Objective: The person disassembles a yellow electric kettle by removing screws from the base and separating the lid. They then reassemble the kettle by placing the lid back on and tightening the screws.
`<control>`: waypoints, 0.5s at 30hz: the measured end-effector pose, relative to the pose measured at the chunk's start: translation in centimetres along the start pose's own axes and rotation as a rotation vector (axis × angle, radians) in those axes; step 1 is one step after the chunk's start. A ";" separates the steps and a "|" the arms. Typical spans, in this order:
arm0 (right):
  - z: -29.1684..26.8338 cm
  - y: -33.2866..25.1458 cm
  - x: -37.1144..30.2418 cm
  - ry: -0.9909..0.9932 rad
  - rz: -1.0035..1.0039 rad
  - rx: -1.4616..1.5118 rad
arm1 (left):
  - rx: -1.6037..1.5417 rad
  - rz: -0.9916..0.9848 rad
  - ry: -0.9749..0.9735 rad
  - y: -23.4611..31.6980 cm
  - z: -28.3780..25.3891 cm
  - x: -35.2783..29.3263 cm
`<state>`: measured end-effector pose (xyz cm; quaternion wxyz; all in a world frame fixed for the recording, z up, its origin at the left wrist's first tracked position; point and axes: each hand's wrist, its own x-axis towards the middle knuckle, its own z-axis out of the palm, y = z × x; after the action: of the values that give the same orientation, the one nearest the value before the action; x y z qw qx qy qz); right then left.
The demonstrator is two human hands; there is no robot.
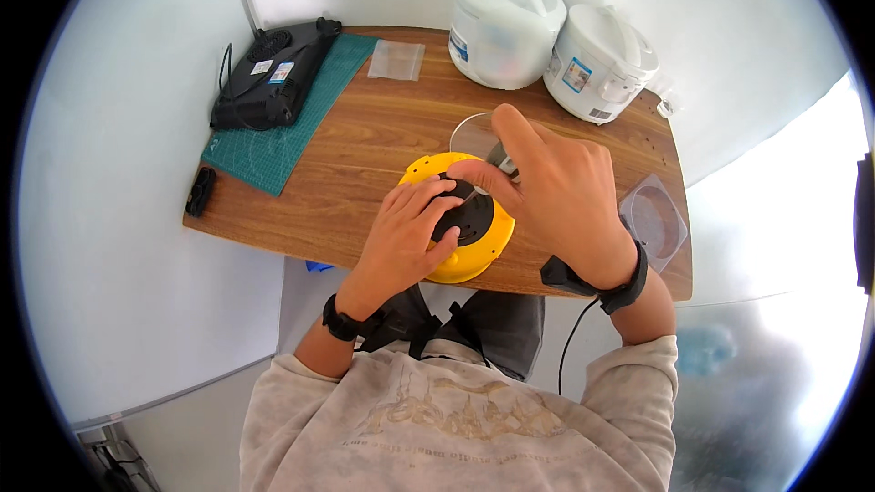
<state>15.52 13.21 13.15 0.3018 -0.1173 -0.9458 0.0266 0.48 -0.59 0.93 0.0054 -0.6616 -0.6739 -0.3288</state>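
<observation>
A round yellow housing [498,239] with a black disc [474,223] in its middle lies near the table's front edge. My left hand [410,223] rests on it, fingers apart, their tips on the black disc. My right hand [565,191] is closed around a screwdriver [502,162] with a greyish handle, most of it hidden by the fingers. Its thin metal shaft slants down to the black disc, close to my left fingertips. Whether the tip sits in a screw is too small to tell. Behind the housing, a clear round dish [467,135] is partly covered by my right hand.
Two white rice cookers, a left one [506,32] and a right one [602,64], stand at the back. An overturned black cooktop [273,73] sits on a green cutting mat [260,157]. A clear bag [396,61], a clear plastic tray [654,223] and a black object [200,191] lie around.
</observation>
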 end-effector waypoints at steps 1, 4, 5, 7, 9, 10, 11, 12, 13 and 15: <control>-0.1 0.0 -0.1 -0.015 0.014 -0.026 | 0.001 0.006 0.013 0.0 0.1 0.0; -0.2 0.2 -0.1 -0.043 0.010 0.135 | 0.012 0.011 0.027 -0.1 0.3 -0.1; -0.2 0.3 -0.3 -0.034 0.003 0.207 | 0.017 0.010 0.027 -0.1 0.4 -0.1; -0.2 0.5 -0.7 -0.018 -0.013 0.352 | 0.005 0.012 0.027 -0.1 0.3 0.0; 0.0 0.8 -0.8 0.018 -0.013 0.393 | 0.001 0.014 0.026 -0.1 0.3 0.0; -0.1 0.8 -0.9 0.010 0.001 0.375 | 0.003 0.015 0.025 -0.2 0.3 0.0; -0.2 0.8 -0.9 0.002 0.012 0.356 | 0.005 0.016 0.025 -0.2 0.3 0.0; -0.4 0.8 -0.8 -0.030 0.034 0.299 | 0.006 0.013 0.020 -0.2 0.2 0.0; -0.6 0.8 -0.6 -0.061 0.057 0.243 | 0.008 0.009 0.015 -0.2 0.2 -0.1; -1.2 0.5 -0.2 -0.127 0.096 0.029 | 0.012 0.007 0.011 -0.2 0.1 -0.1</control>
<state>16.46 13.65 13.93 0.2414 -0.1562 -0.9558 0.0623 0.38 -0.57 0.73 0.0143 -0.6620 -0.6736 -0.3282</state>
